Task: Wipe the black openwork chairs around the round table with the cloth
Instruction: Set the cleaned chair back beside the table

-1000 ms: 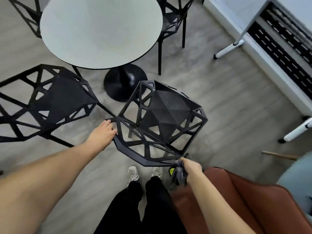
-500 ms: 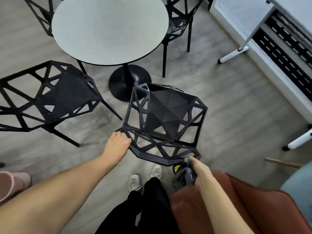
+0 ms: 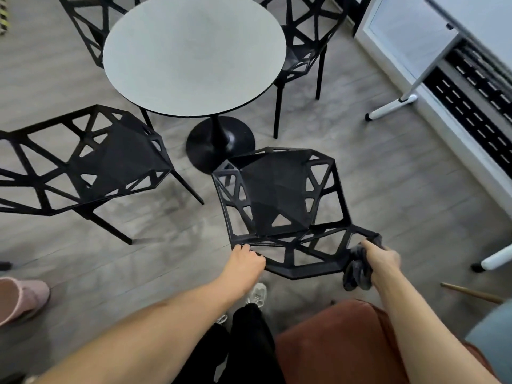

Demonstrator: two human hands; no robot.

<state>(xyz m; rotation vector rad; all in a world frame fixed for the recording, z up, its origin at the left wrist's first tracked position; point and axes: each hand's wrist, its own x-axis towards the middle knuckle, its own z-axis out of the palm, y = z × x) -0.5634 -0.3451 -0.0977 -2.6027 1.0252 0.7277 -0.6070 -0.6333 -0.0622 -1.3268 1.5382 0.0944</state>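
A black openwork chair (image 3: 277,200) stands right in front of me, its backrest rim nearest to me. My left hand (image 3: 245,260) grips the left end of that rim. My right hand (image 3: 383,257) holds a bunched dark grey cloth (image 3: 357,270) against the rim's right corner. A second black openwork chair (image 3: 83,162) stands to the left. Two more, one (image 3: 304,45) at the back right and one (image 3: 86,20) at the back left, stand behind the round grey table (image 3: 194,54).
The table's black pedestal base (image 3: 219,142) sits just beyond the near chair. A rust-coloured armchair (image 3: 340,342) is at my right leg. White desk legs (image 3: 393,106) and a floor grille (image 3: 471,106) line the right side. A pink shoe (image 3: 22,297) shows at the left edge.
The near chair has turned and shifted right, its backrest now square to me. Both hands moved right along with the rim, the right one still with the cloth.
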